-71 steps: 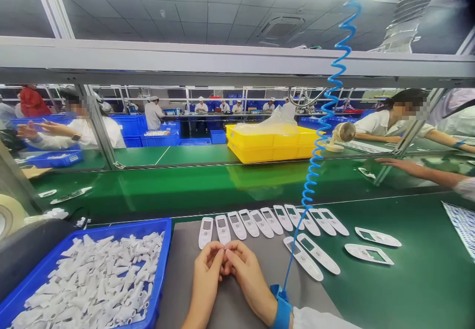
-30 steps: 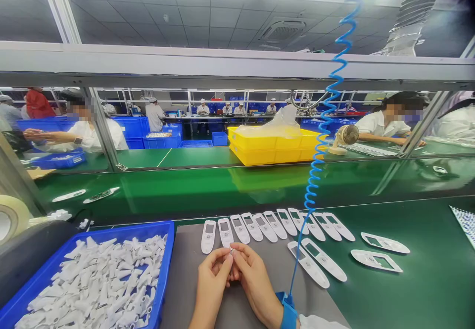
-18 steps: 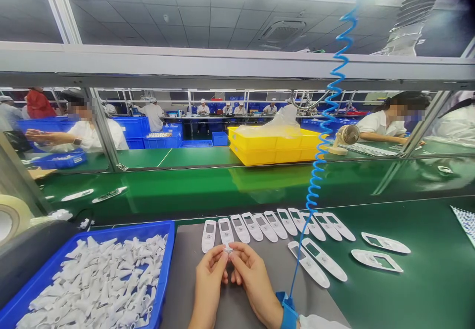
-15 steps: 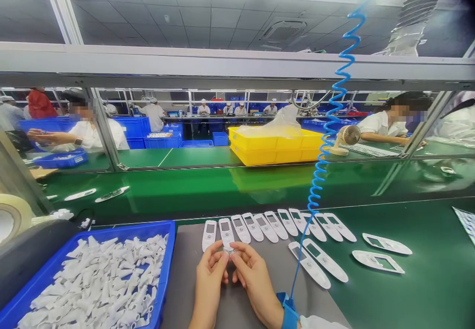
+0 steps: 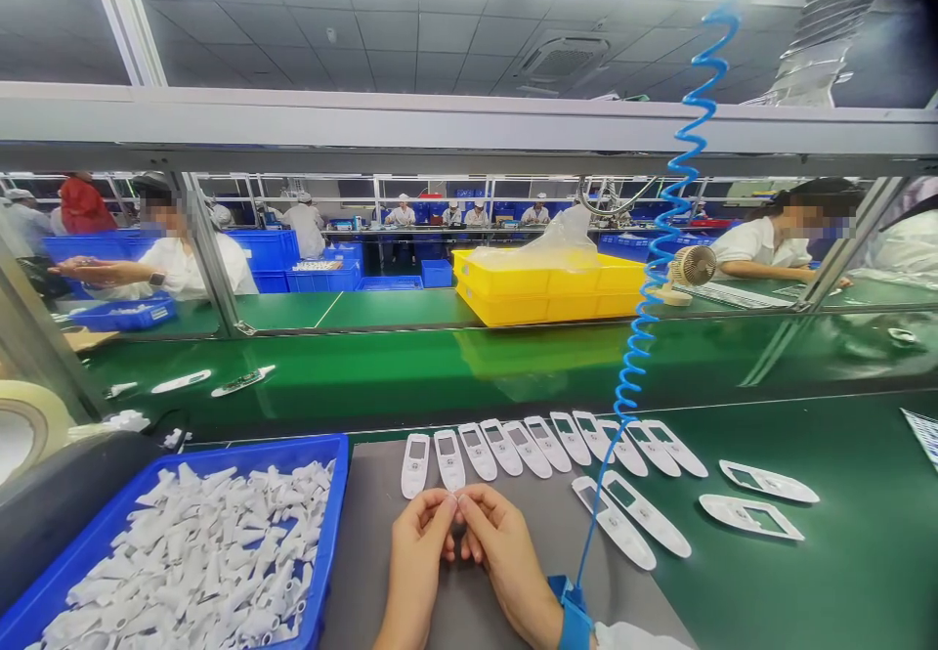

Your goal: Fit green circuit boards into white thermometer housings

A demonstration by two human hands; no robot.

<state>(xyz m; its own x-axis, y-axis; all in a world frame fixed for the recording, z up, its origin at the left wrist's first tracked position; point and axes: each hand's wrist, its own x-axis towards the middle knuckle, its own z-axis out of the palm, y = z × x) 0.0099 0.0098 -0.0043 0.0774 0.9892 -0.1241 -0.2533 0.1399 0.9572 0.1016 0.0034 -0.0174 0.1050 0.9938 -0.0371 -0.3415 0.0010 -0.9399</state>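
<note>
My left hand and my right hand meet over the grey mat, thumbs and forefingers pinched together tip to tip. A tiny piece between the fingertips is nearly hidden, and its kind cannot be made out. Just beyond the fingers lies a row of white oblong plastic housings with window cut-outs. Two more white housings lie to the right of my right hand, which wears a blue wrist strap. A blue tray heaped with small white funnel-like plastic parts stands left of my left hand.
A blue coiled cord runs from above down to the strap. Two housings lie on the green table at right. Behind runs a green belt with several parts. Beyond are yellow bins, a small fan and co-workers.
The parts on the green belt have shifted right, and another shows at its left end. My fingertips have drawn closer together, covering more of the small piece.
</note>
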